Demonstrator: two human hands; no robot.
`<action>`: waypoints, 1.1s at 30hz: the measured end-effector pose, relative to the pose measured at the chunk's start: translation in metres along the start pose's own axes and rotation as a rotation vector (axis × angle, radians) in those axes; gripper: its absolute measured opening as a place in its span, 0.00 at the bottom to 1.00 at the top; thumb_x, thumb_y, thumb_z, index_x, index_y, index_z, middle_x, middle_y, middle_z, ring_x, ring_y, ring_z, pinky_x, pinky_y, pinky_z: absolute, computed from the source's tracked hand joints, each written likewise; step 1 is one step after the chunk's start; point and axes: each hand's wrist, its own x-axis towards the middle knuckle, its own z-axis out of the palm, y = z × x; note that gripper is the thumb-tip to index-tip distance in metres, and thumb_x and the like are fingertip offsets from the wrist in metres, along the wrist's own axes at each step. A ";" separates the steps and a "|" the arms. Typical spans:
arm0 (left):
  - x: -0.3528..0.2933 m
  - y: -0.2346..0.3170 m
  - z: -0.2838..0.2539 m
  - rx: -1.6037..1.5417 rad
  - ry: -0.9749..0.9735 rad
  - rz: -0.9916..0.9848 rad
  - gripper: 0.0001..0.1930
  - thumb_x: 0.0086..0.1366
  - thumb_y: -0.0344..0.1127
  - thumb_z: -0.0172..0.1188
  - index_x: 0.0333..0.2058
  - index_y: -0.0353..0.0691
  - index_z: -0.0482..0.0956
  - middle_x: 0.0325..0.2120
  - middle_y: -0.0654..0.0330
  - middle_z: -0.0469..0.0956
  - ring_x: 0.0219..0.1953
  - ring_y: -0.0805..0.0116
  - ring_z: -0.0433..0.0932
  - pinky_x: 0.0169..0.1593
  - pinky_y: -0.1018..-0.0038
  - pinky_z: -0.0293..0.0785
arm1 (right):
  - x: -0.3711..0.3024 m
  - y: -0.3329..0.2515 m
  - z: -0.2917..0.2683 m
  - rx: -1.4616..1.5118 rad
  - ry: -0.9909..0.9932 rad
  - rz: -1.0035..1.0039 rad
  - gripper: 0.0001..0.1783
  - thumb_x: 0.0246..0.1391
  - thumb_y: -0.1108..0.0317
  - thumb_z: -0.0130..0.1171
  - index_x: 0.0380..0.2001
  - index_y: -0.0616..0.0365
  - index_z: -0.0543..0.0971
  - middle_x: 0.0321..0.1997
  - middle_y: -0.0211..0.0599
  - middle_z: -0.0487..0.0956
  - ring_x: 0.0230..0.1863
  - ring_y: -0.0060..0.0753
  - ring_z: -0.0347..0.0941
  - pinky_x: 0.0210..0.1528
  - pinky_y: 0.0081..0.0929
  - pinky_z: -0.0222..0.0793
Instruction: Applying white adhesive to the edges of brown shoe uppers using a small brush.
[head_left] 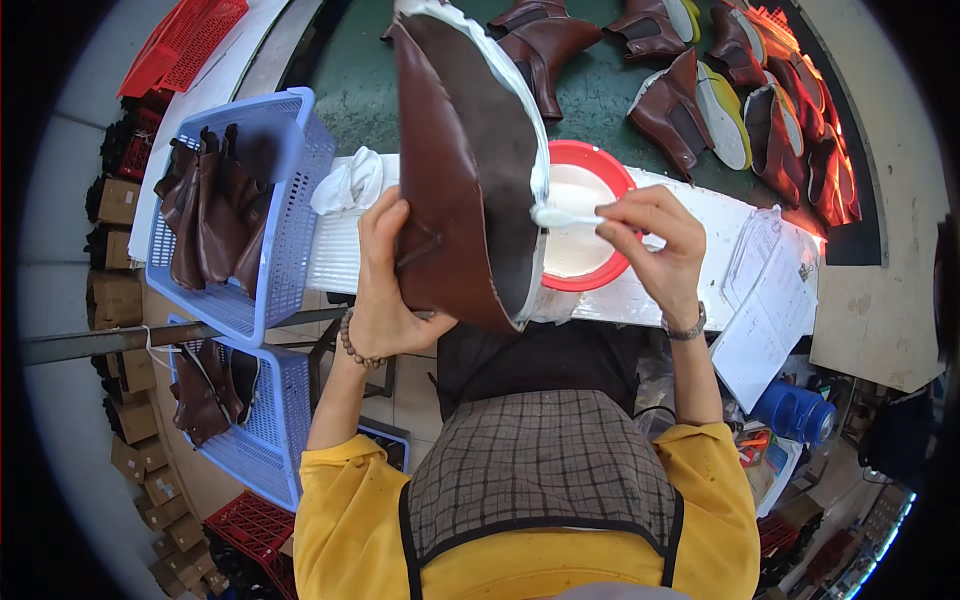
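Observation:
My left hand (385, 295) is closed on the lower left side of a brown leather boot upper (440, 180), holding it tilted above the bench with its dark inside showing. White paste lines the upper's right-hand edge. Between the thumb and fingers of my right hand (660, 240) is a small white-coated brush (572, 217); its tip touches that pasted edge. Just behind the brush, a red bowl (578, 284) of white paste sits on the white bench top, partly hidden by the upper. A crumpled white cloth (348, 183) lies left of my left hand.
Blue plastic baskets (300, 150) with brown uppers stand at the left. Across the green surface (350, 60) lie finished-looking boots (670, 110), several with yellow-green soles, near a glowing orange area. Paper sheets (765, 290) and a blue jug (795, 412) are at the right.

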 end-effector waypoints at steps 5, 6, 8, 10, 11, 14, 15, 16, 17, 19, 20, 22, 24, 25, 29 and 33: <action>0.009 -0.005 0.005 -0.005 0.138 -0.003 0.59 0.42 0.32 0.80 0.71 0.40 0.51 0.66 0.40 0.55 0.67 0.40 0.61 0.67 0.55 0.64 | -0.016 -0.005 0.003 0.065 -0.025 0.014 0.10 0.48 0.78 0.74 0.37 0.62 0.88 0.36 0.35 0.82 0.35 0.24 0.79 0.36 0.19 0.74; 0.013 -0.006 0.005 -0.002 0.135 -0.004 0.59 0.42 0.32 0.80 0.71 0.40 0.51 0.66 0.40 0.55 0.67 0.40 0.61 0.67 0.55 0.64 | -0.017 -0.006 0.003 0.069 -0.024 0.015 0.10 0.48 0.78 0.74 0.37 0.62 0.88 0.36 0.35 0.82 0.35 0.24 0.79 0.36 0.19 0.74; 0.022 -0.012 0.010 0.100 0.235 0.078 0.57 0.41 0.29 0.77 0.70 0.39 0.53 0.66 0.40 0.56 0.66 0.41 0.63 0.67 0.55 0.64 | -0.019 -0.010 0.001 0.011 -0.082 -0.024 0.10 0.48 0.77 0.74 0.36 0.62 0.88 0.35 0.34 0.82 0.34 0.23 0.78 0.35 0.18 0.73; 0.033 -0.015 0.011 0.202 0.254 0.151 0.56 0.41 0.28 0.76 0.69 0.39 0.54 0.65 0.39 0.57 0.65 0.42 0.64 0.66 0.55 0.64 | -0.019 -0.018 0.000 0.033 -0.123 0.034 0.08 0.49 0.76 0.73 0.35 0.61 0.88 0.33 0.33 0.82 0.32 0.22 0.78 0.32 0.19 0.71; 0.036 -0.014 0.011 0.306 0.273 0.224 0.55 0.40 0.28 0.75 0.69 0.39 0.55 0.65 0.39 0.59 0.65 0.43 0.65 0.66 0.55 0.64 | -0.018 -0.021 0.000 0.057 -0.166 0.092 0.06 0.51 0.74 0.73 0.34 0.60 0.88 0.31 0.32 0.82 0.30 0.21 0.77 0.29 0.19 0.70; 0.026 -0.003 -0.006 0.358 0.103 0.024 0.57 0.41 0.29 0.74 0.71 0.37 0.53 0.67 0.41 0.59 0.67 0.46 0.64 0.69 0.56 0.61 | -0.015 -0.017 -0.007 0.039 -0.172 0.157 0.05 0.54 0.72 0.71 0.33 0.61 0.87 0.29 0.32 0.83 0.28 0.22 0.77 0.27 0.19 0.67; 0.019 -0.004 -0.013 0.113 0.093 -0.066 0.58 0.41 0.29 0.74 0.72 0.36 0.53 0.68 0.43 0.59 0.68 0.49 0.63 0.71 0.57 0.57 | -0.014 -0.008 -0.012 -0.022 -0.125 0.217 0.05 0.55 0.71 0.70 0.34 0.62 0.87 0.29 0.35 0.83 0.27 0.23 0.76 0.27 0.21 0.65; 0.016 -0.008 -0.017 -0.141 0.079 -0.150 0.58 0.40 0.30 0.73 0.72 0.34 0.52 0.69 0.45 0.59 0.70 0.51 0.62 0.73 0.58 0.54 | -0.011 -0.003 -0.016 -0.153 -0.064 0.242 0.05 0.55 0.71 0.70 0.33 0.60 0.87 0.29 0.35 0.83 0.26 0.24 0.75 0.27 0.23 0.66; 0.019 -0.011 -0.020 -0.278 0.129 -0.027 0.59 0.41 0.30 0.73 0.73 0.31 0.51 0.70 0.47 0.60 0.71 0.54 0.60 0.75 0.61 0.50 | -0.009 0.008 -0.019 -0.340 -0.069 0.205 0.05 0.54 0.70 0.70 0.33 0.60 0.87 0.29 0.34 0.83 0.26 0.25 0.75 0.28 0.23 0.67; -0.027 -0.029 -0.050 -0.718 0.011 -0.407 0.62 0.40 0.39 0.77 0.72 0.29 0.50 0.66 0.42 0.65 0.63 0.53 0.70 0.64 0.59 0.65 | -0.011 0.031 -0.024 -0.511 -0.077 0.156 0.05 0.53 0.70 0.71 0.32 0.59 0.87 0.29 0.33 0.83 0.25 0.25 0.75 0.29 0.24 0.69; -0.029 -0.032 -0.052 -0.989 -0.057 -0.362 0.64 0.40 0.45 0.78 0.71 0.28 0.49 0.64 0.39 0.66 0.60 0.52 0.73 0.56 0.59 0.73 | -0.012 0.040 -0.027 -0.640 -0.158 0.097 0.05 0.52 0.70 0.71 0.32 0.58 0.87 0.30 0.32 0.83 0.26 0.26 0.75 0.29 0.24 0.69; -0.032 -0.034 -0.053 -1.005 -0.062 -0.353 0.64 0.41 0.45 0.78 0.71 0.28 0.49 0.64 0.39 0.66 0.59 0.52 0.74 0.56 0.59 0.74 | -0.010 0.041 -0.029 -0.769 -0.240 0.036 0.06 0.52 0.69 0.72 0.32 0.58 0.87 0.30 0.31 0.83 0.26 0.26 0.75 0.30 0.24 0.70; -0.043 -0.031 -0.056 -1.036 -0.078 -0.346 0.63 0.41 0.45 0.78 0.71 0.27 0.49 0.64 0.39 0.66 0.59 0.52 0.74 0.55 0.59 0.74 | -0.003 0.026 -0.032 -0.294 -0.082 0.203 0.07 0.50 0.70 0.72 0.33 0.57 0.87 0.32 0.32 0.83 0.29 0.25 0.76 0.32 0.22 0.71; -0.045 -0.030 -0.055 -1.053 -0.085 -0.340 0.63 0.41 0.46 0.78 0.71 0.27 0.49 0.64 0.39 0.66 0.59 0.52 0.74 0.55 0.59 0.74 | 0.003 0.020 -0.034 -0.135 -0.084 0.173 0.07 0.49 0.72 0.72 0.34 0.57 0.87 0.33 0.32 0.83 0.31 0.26 0.76 0.35 0.22 0.70; -0.039 -0.031 -0.045 -1.123 -0.129 -0.329 0.63 0.41 0.47 0.77 0.71 0.27 0.50 0.64 0.39 0.66 0.58 0.52 0.74 0.53 0.59 0.74 | 0.029 0.000 -0.016 -0.072 -0.095 -0.144 0.07 0.49 0.74 0.72 0.34 0.58 0.87 0.34 0.33 0.83 0.31 0.26 0.76 0.35 0.23 0.68; -0.037 -0.037 -0.044 -1.178 -0.148 -0.307 0.63 0.42 0.48 0.77 0.71 0.27 0.50 0.63 0.38 0.66 0.58 0.52 0.75 0.52 0.59 0.74 | 0.026 0.003 -0.027 -0.130 -0.157 -0.074 0.08 0.51 0.77 0.69 0.37 0.62 0.87 0.35 0.35 0.83 0.37 0.27 0.78 0.38 0.22 0.73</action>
